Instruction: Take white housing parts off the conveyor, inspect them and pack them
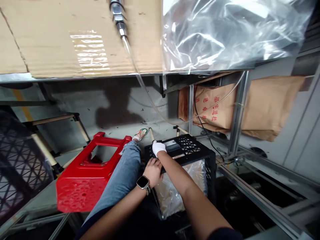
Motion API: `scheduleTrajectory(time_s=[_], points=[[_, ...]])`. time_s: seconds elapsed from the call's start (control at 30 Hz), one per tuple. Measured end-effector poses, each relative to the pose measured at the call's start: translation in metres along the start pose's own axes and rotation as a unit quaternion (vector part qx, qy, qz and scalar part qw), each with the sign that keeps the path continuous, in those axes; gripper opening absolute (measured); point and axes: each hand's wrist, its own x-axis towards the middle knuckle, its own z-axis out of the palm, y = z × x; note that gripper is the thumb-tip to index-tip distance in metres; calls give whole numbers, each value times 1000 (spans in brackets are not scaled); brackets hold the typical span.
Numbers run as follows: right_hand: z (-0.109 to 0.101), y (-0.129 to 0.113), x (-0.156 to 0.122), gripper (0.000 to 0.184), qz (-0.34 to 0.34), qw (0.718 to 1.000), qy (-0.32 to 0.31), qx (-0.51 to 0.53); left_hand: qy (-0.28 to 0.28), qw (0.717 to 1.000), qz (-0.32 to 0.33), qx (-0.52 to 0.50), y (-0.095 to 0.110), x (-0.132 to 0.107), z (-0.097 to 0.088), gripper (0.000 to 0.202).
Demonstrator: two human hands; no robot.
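A black plastic crate (191, 146) with latticed sides stands low in front of me, tipped so its opening faces me. Clear plastic film (175, 193) lines or covers its inside. My right hand (158, 147), in a white glove, is closed around the crate's far left edge. Below it my left hand (152, 170), ungloved and with a watch on the wrist, has its fingers curled over the near rim of the same crate. Part of the left fingers is hidden behind the right forearm.
A red plastic stool (85, 186) is left of my leg. Above runs a bench with cardboard (57, 50), a clear plastic bag (225, 36) and a hanging air hose (140, 80). Brown paper sacks (272, 103) and a metal frame (240, 113) stand on the right.
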Motion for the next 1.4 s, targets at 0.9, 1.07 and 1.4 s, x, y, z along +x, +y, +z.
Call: scheduleTrajectory(time_s=[0.9, 1.07, 1.4], points=[[-53, 151, 17, 39, 91, 990, -48, -97, 12, 976, 179, 123, 92, 92, 20, 49], [-49, 134, 29, 37, 118, 987, -70, -88, 7, 973, 184, 139, 93, 92, 19, 50], [-30, 156, 16, 38, 141, 990, 16, -27, -12, 972, 199, 123, 88, 90, 25, 48]])
